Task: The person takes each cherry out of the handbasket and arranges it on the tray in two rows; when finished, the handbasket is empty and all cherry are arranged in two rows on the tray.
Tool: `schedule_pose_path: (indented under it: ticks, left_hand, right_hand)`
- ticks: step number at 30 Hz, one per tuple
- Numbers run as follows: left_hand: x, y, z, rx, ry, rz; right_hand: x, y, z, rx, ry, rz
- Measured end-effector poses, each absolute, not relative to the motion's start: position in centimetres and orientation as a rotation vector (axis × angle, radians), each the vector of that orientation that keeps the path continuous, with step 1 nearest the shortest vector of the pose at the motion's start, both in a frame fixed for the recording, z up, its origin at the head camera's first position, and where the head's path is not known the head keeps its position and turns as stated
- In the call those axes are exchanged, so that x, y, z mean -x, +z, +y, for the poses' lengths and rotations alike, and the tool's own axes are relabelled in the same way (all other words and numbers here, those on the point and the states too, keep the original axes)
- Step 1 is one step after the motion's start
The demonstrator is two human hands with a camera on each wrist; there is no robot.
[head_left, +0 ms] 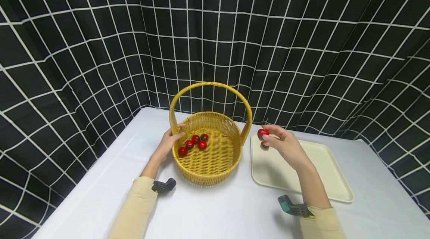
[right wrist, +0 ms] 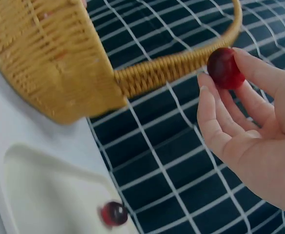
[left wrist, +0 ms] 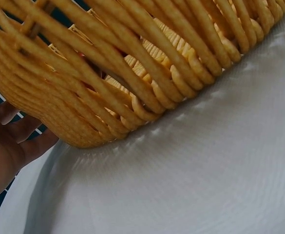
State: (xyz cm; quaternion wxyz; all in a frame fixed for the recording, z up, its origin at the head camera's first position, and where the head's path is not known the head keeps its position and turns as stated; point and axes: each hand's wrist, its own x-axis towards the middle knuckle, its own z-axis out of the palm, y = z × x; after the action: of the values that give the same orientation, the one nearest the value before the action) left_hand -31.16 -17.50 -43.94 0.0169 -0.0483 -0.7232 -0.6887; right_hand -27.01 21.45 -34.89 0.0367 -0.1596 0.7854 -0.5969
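Note:
My right hand (head_left: 285, 147) pinches a red cherry (right wrist: 225, 68) by its sides between thumb and fingertips, raised over the far left part of a cream tray (head_left: 302, 185). A darker cherry (right wrist: 114, 213) lies on that tray, partly covered by the hand in the head view. To the left stands a yellow woven basket (head_left: 208, 176) with a tall arched handle. Several red cherries (head_left: 202, 145) are gathered on the left of its floor. My left hand (head_left: 167, 142) grips the basket's left rim near the foot of the handle; in the left wrist view its fingers reach behind the woven wall.
A white cloth (head_left: 215, 213) covers the table under the basket and tray. Behind and on both sides hangs a dark curtain (head_left: 215, 26) with a white grid. The basket's handle (head_left: 209, 83) arches high over its opening.

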Motion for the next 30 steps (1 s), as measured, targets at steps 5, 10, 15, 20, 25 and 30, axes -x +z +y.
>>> schedule_pose_path:
  ticks: [5, 10, 15, 20, 25, 30]
  left_hand:
    - [31.2, -43.6, -17.5, 0.147, -2.136, -2.265]
    - [31.0, -43.1, -17.6, 0.136, -2.176, -2.266]
    - [30.0, -41.7, -17.2, 0.136, -2.184, -2.28]
    - [29.2, -40.9, -17.0, 0.128, -2.172, -2.301]
    - [29.1, -40.8, -17.1, 0.129, -2.183, -2.28]
    - [29.1, -40.9, -17.0, 0.143, -2.195, -2.284]
  right_hand:
    - [27.3, -35.3, 23.1, 0.342, -1.77, 2.509]
    - [28.0, -35.6, 24.4, 0.301, -1.902, 2.461]
    - [28.5, -36.7, 26.0, 0.252, -2.147, 2.277]
    - [29.0, -38.0, 27.5, 0.174, -2.284, 2.173]
    - [29.5, -39.1, 28.7, 0.073, -2.297, 2.21]
    - [30.0, -40.4, 30.1, -0.053, -2.299, 2.274]
